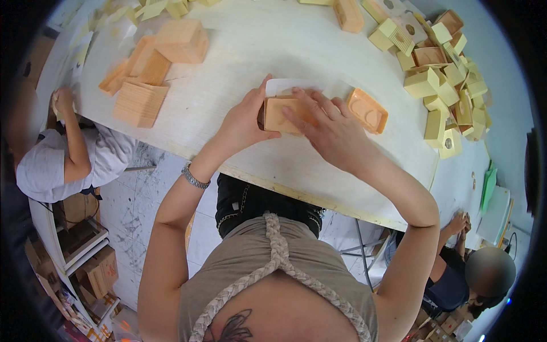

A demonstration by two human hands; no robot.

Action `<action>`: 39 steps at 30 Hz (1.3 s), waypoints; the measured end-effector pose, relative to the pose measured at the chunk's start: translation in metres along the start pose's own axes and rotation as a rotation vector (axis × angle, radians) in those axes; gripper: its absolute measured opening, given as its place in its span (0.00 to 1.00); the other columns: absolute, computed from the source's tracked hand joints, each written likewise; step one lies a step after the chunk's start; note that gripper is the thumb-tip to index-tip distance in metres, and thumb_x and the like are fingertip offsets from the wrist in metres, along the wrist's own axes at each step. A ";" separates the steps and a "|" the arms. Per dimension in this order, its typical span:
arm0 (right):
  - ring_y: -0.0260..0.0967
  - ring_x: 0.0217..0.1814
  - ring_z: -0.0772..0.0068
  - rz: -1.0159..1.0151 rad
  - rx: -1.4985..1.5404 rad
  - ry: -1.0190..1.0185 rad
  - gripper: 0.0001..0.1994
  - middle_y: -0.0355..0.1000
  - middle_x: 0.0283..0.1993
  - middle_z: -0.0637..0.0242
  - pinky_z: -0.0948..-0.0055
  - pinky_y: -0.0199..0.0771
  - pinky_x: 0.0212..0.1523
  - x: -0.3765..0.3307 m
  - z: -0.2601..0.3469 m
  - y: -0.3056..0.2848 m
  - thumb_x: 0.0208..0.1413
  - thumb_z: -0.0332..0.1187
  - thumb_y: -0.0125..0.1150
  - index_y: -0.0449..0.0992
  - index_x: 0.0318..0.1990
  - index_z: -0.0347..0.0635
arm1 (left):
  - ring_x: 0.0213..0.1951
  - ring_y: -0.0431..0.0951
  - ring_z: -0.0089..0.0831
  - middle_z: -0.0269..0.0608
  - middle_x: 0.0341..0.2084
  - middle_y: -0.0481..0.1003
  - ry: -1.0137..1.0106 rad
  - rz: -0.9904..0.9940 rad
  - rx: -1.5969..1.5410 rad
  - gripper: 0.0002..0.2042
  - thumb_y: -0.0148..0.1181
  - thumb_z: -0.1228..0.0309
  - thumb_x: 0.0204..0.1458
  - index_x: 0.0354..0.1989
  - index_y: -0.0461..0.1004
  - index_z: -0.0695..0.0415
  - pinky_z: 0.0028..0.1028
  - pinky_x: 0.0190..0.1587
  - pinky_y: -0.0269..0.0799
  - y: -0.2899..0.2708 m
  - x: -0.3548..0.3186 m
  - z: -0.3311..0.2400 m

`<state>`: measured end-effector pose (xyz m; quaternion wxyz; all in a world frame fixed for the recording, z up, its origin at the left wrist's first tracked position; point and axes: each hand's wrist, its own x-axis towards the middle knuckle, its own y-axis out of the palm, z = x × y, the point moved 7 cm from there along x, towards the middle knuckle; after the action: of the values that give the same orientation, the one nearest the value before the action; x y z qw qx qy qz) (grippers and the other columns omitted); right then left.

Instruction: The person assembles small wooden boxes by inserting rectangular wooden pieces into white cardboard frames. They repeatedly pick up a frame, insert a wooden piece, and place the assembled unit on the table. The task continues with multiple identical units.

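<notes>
Over the table, my left hand (246, 118) is closed around the left side of a small box with a white raised flap (280, 86). An orange moulded tray (276, 114) lies at the box's opening, facing up. My right hand (336, 126) reaches over it from the right, thumb and fingers bent onto the tray and the flap's edge; part of the tray is hidden beneath them. Just right of that hand rests a second orange tray (368, 110) with rounded hollows, lying on the tabletop.
Stacks of orange trays (181, 42) stand at the left of the white table (239, 51). A heap of pale yellow boxes and orange trays (450, 80) fills the right side. A co-worker (74, 148) sits at the left, another person (484, 273) at the lower right.
</notes>
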<state>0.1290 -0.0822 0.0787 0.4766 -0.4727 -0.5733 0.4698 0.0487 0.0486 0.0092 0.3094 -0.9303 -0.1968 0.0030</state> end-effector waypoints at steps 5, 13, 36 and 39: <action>0.59 0.64 0.53 0.014 0.018 0.013 0.19 0.63 0.61 0.52 0.63 0.65 0.56 0.004 0.005 -0.010 0.52 0.29 0.59 0.76 0.54 0.50 | 0.48 0.74 0.49 0.51 0.49 0.69 0.067 -0.020 0.062 0.58 0.78 0.66 0.34 0.73 0.41 0.52 0.37 0.47 0.74 0.002 -0.001 -0.004; 0.60 0.63 0.42 -0.156 0.278 0.006 0.18 0.65 0.60 0.49 0.58 0.74 0.58 0.005 -0.005 0.005 0.43 0.21 0.64 0.79 0.46 0.41 | 0.48 0.74 0.48 0.51 0.49 0.69 0.067 -0.045 0.115 0.59 0.78 0.64 0.34 0.73 0.40 0.56 0.37 0.45 0.75 0.003 0.002 0.001; 0.68 0.35 0.73 -0.382 0.087 0.195 0.12 0.80 0.43 0.67 0.69 0.64 0.40 -0.017 -0.018 0.012 0.42 0.28 0.64 0.81 0.38 0.41 | 0.42 0.76 0.45 0.47 0.45 0.70 0.078 -0.113 0.140 0.58 0.78 0.65 0.34 0.72 0.42 0.55 0.33 0.40 0.76 0.001 -0.001 -0.001; 0.67 0.36 0.73 -0.423 0.071 0.248 0.11 0.80 0.44 0.69 0.68 0.61 0.40 -0.021 -0.012 0.020 0.45 0.30 0.65 0.81 0.38 0.43 | 0.42 0.75 0.45 0.48 0.45 0.70 0.092 -0.133 0.101 0.58 0.78 0.65 0.34 0.72 0.42 0.55 0.33 0.40 0.75 0.001 -0.002 -0.002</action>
<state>0.1445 -0.0995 0.0576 0.6474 -0.3791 -0.5797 0.3180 0.0480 0.0459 0.0098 0.3641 -0.8976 -0.2434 -0.0503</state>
